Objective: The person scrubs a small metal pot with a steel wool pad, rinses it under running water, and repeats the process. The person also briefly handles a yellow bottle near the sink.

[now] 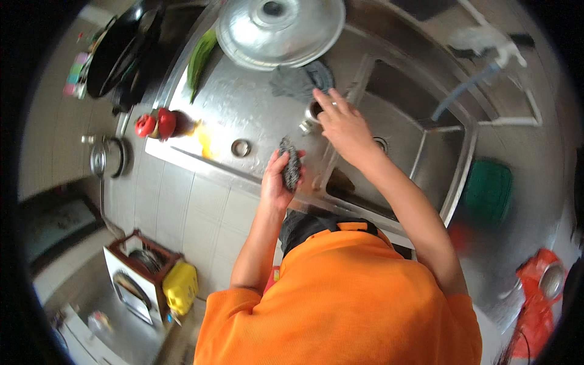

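My left hand [280, 175] grips a grey steel-wool scourer [290, 165] over the front edge of the steel sink counter [219, 91]. Farther right, my right hand [345, 125] reaches over a small metal cup or jar [314, 111], which its fingers partly cover; whether they touch it, I cannot tell. A small metal ring or round lid [241, 148] lies on the counter left of the scourer. Behind the cup a grey cloth [296, 82] lies crumpled beside a dark round object, just in front of a large domed metal lid [280, 27].
A green gourd [200, 61] and red tomato-like items [157, 124] lie on the counter's left part, near a black wok [121, 59]. On the right are the sink basins [392, 109], a blue hose [465, 89] and a green tub [488, 191]. A yellow jug [180, 287] stands lower left.
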The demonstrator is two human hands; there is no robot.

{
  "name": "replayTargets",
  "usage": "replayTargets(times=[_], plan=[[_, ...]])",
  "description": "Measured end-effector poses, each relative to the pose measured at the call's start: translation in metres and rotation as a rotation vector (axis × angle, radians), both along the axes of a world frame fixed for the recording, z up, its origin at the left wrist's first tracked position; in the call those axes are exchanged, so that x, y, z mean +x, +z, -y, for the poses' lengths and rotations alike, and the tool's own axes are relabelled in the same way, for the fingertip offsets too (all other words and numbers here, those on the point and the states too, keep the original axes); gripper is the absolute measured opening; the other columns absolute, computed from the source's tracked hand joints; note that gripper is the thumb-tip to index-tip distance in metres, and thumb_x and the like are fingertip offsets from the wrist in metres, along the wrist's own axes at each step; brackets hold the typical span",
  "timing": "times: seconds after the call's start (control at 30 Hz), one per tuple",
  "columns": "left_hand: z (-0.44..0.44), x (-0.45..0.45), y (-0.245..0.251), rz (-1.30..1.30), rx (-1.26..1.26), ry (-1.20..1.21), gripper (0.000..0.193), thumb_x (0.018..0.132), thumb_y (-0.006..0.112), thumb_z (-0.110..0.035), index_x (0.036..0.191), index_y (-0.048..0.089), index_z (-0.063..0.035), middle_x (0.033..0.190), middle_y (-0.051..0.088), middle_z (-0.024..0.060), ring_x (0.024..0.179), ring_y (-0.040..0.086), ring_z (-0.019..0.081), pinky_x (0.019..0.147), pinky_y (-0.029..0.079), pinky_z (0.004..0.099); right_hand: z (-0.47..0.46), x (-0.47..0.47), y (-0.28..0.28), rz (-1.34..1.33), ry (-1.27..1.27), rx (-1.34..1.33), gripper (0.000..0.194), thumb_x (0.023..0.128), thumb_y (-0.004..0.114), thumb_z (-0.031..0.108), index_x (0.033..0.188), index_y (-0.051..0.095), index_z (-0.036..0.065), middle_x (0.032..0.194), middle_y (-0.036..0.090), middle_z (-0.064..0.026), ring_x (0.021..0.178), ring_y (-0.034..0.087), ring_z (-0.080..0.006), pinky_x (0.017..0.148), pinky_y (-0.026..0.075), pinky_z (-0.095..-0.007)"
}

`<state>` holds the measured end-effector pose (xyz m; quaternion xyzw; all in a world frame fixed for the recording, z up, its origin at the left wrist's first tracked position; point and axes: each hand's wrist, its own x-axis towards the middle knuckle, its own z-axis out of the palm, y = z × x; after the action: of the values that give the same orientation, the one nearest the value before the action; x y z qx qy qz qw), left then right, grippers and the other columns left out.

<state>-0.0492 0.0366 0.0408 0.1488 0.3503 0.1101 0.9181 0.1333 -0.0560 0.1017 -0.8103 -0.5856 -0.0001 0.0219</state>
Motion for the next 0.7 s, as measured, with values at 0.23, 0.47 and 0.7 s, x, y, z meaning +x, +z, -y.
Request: replayTargets(times=[0.23,0.47,0.7], plan=[[0.009,0.018,0.038,0.078,0.122,-0.31,0.037,0.101,0.045,-0.04,0.124,0.05,-0.0112,0.091,0.064,0.0125,0.049,0.056,0.0205,0.036,0.037,0.0273,0.043,0.016,0.015,-0.236,-0.234,0.277,0.036,0.083,0.072,0.023,0.111,0.062,0.002,0.145,0.042,-0.0106,0.131,0.043,-0.031,0.105,0.042,-0.0434],[0.034,0.051,0.039,0.074,0.184,-0.628,0.029,0.101,0.045,-0.035,0.108,0.054,-0.0073,0.073,0.06,0.0122,0.04,0.047,0.0187,0.034,0.033,0.0277,0.135,0.135,0.117,-0.024,-0.822,0.582,0.028,0.094,0.057,0.028,0.109,0.064,0.005,0.09,0.07,-0.0182,0.084,0.067,-0.039,0.075,0.053,-0.0503],[0.075,0.095,0.038,-0.02,0.134,-0.69,0.018,0.1,0.052,-0.027,0.106,0.052,-0.0099,0.076,0.061,0.0112,0.05,0.055,0.02,0.035,0.036,0.0294,0.176,0.254,0.222,0.413,-1.098,0.224,0.051,0.097,0.045,0.048,0.12,0.06,0.005,0.103,0.07,-0.0184,0.099,0.065,-0.0404,0.083,0.051,-0.0528]])
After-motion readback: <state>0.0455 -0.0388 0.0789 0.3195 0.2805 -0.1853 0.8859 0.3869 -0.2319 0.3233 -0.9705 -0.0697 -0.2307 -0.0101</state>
